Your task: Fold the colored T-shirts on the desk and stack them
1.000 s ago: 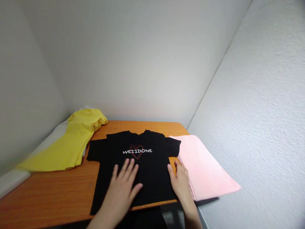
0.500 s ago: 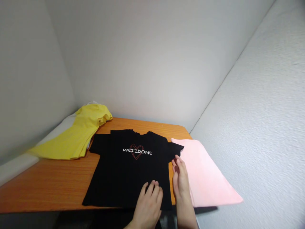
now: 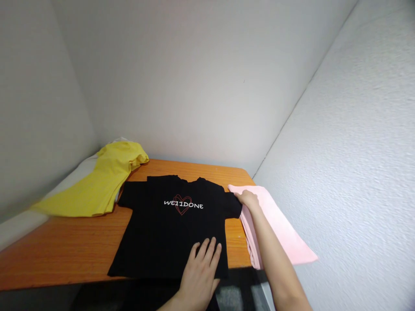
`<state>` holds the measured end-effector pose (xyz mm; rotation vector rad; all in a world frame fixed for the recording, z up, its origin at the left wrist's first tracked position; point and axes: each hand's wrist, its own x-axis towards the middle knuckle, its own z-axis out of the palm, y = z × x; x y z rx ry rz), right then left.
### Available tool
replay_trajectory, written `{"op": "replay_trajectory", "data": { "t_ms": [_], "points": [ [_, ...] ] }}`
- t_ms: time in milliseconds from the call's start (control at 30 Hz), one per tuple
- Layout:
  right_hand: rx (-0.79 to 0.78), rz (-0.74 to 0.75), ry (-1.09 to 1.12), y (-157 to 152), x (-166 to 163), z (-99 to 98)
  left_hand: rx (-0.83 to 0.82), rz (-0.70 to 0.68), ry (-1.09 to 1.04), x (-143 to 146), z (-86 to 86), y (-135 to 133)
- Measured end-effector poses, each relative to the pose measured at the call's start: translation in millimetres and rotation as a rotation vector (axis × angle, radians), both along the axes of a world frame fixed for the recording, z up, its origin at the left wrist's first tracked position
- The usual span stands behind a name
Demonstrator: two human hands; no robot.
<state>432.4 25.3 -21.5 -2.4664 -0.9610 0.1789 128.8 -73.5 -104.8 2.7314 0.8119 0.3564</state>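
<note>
A black T-shirt (image 3: 171,239) lies spread on the table, its collar toward the wall. White "WE11DONE" lettering over a red heart outline (image 3: 182,206) marks its chest. Near the hem at the right, my left hand (image 3: 201,272) rests flat on the shirt with fingers spread. My right hand (image 3: 249,199) reaches across pink folded cloth (image 3: 282,233) to the end of the right sleeve (image 3: 232,205). Its thumb and fingers close on the sleeve's outer edge; the fingertips are partly hidden.
Yellow folded cloth (image 3: 103,185) lies at the left, with white cloth (image 3: 76,175) beside and under it. The wooden table (image 3: 65,246) meets white walls (image 3: 168,86) at the back. A pink corner hangs past the table's right side.
My right hand has moved forward from below the right sleeve to its end and closed there. The pink cloth's near edge has shifted. My left hand has flattened on the shirt.
</note>
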Motion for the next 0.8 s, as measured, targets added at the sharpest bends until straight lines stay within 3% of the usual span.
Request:
{"op": "replay_trajectory", "data": {
  "t_ms": [100,233,467,567,700,800],
  "points": [
    [-0.025,0.087,0.070,8.4,5.4,-6.9,-0.100,0.010,-0.067,-3.8,13.6,2.2],
    [0.058,0.202,0.159,9.2,21.6,9.7,-0.255,0.071,-0.215,-4.6,36.7,1.1],
    [0.076,0.116,0.194,14.2,39.9,45.1,-0.418,0.031,-0.399,0.9,60.6,0.0],
    [0.110,0.165,0.272,23.7,17.6,55.7,-0.591,0.087,-0.411,-2.1,60.0,4.2],
    [0.231,0.336,0.409,54.3,-38.2,82.8,-0.938,0.156,-0.529,-17.6,57.8,12.4],
    [0.295,0.477,0.490,92.6,-95.5,102.1,-0.997,0.247,-0.715,-48.9,59.4,20.4]
  ]
}}
